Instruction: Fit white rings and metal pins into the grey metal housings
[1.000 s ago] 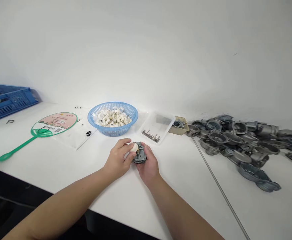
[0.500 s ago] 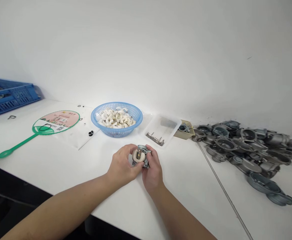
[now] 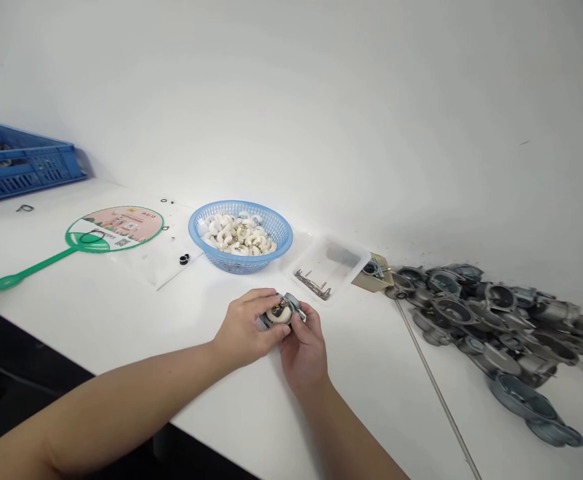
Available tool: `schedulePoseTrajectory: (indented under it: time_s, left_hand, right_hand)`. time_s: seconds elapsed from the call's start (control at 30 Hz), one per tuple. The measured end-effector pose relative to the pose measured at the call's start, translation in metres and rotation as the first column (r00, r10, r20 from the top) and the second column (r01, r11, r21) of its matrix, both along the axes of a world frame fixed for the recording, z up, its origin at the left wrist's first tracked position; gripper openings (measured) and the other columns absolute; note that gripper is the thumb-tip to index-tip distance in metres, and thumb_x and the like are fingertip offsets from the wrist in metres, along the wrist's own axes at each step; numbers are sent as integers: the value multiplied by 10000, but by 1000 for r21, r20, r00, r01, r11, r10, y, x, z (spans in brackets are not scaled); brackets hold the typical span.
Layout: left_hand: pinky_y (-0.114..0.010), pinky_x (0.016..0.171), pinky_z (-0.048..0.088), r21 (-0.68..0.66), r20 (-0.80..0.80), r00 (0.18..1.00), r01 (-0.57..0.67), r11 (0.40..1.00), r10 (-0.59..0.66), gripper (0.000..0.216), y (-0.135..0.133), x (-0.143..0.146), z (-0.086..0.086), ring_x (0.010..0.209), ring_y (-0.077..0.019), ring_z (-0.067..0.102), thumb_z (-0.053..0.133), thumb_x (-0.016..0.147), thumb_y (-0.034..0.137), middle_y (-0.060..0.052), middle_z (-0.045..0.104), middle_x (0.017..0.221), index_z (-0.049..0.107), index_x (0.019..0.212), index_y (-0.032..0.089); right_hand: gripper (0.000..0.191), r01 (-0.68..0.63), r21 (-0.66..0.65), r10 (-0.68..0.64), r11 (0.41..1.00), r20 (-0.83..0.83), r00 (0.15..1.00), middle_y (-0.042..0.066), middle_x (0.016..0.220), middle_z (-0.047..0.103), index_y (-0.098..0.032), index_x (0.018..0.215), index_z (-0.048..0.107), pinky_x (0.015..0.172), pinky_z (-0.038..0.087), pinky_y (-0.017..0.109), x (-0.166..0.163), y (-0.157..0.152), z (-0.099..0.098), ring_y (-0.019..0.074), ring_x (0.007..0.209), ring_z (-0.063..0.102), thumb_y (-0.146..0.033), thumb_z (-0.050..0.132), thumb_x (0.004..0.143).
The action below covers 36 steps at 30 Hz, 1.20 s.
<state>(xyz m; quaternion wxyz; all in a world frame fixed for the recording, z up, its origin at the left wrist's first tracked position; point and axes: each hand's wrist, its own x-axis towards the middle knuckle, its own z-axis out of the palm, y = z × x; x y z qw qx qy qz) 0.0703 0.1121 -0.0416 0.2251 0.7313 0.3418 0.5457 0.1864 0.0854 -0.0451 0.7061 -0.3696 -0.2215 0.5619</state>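
Observation:
Both hands hold a small grey metal carburetor (image 3: 291, 310) above the white table, just in front of the basket. A round white float (image 3: 277, 315) is fitted on its body, with a small brass part at its centre. My left hand (image 3: 246, 328) grips it from the left, fingers curled over the top. My right hand (image 3: 304, 353) supports it from below and the right. The fingers hide much of the carburetor's body.
Behind my hands stand a blue mesh basket (image 3: 241, 239) of white floats and a clear tray (image 3: 328, 267) of metal pins. Far right lie heaped metal carburetor bodies (image 3: 491, 320) and a thin rod (image 3: 434, 387). Far left are a green fan (image 3: 114, 230) and a blue crate (image 3: 24, 163).
The carburetor has rotated in my hands, now lying more on its side with the float tilted upward. The camera has swung, shifting the table's contents lower and to the right.

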Motion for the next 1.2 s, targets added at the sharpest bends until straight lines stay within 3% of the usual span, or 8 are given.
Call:
schedulePoseTrajectory:
  time_s: [0.1,0.33,0.53,0.83,1.07,1.2]
  left_hand:
    - [-316,881,498,-31,23,1000,-20,999,21,351,-2,2,1,979,-193,588,672,659,225,-75,632,1041,633,1003,164]
    - [-396,905,463,-311,14,994,-96,946,105,537,-8,3,4,1015,-233,561,700,630,265,-64,621,1047,523,1130,178]
    - [-367,850,485,-457,91,993,-20,889,70,566,-6,2,3,1000,-222,568,710,625,270,-56,607,1070,491,1143,204]
    - [-358,874,485,-475,288,956,187,860,-48,535,2,6,-8,988,-198,590,662,684,206,-88,590,1105,443,1172,194]
    - [-354,903,475,-493,321,942,253,832,-96,556,5,-2,-3,1011,-207,590,704,648,206,-102,604,1106,485,1158,177]
    - [-335,823,515,-530,315,938,300,793,-145,591,13,-7,-5,949,-210,619,711,640,240,-117,606,1108,480,1179,163]
  right_hand:
    - [409,9,-2,-9,1000,6,1000,-23,849,628,-270,928,488,706,457,312,1,1,-2,153,790,589,-294,750,615]
    - [387,-10,17,9,1000,36,999,-13,879,621,-271,938,484,690,457,314,0,0,-2,159,796,590,-289,729,639]
    - [361,-44,48,43,998,21,999,-10,891,623,-270,917,490,673,442,289,0,1,-2,150,797,586,-272,727,644]
    - [376,-100,30,97,995,64,993,-45,834,616,-278,855,466,723,430,320,4,2,-2,156,784,590,-223,743,607]
    - [401,-36,42,22,998,292,956,-32,824,622,-244,877,447,779,434,324,4,-4,-1,146,790,589,-295,756,627]
    - [384,21,-30,0,999,562,827,10,791,624,-191,866,510,708,442,319,7,-4,-2,168,748,573,-406,729,635]
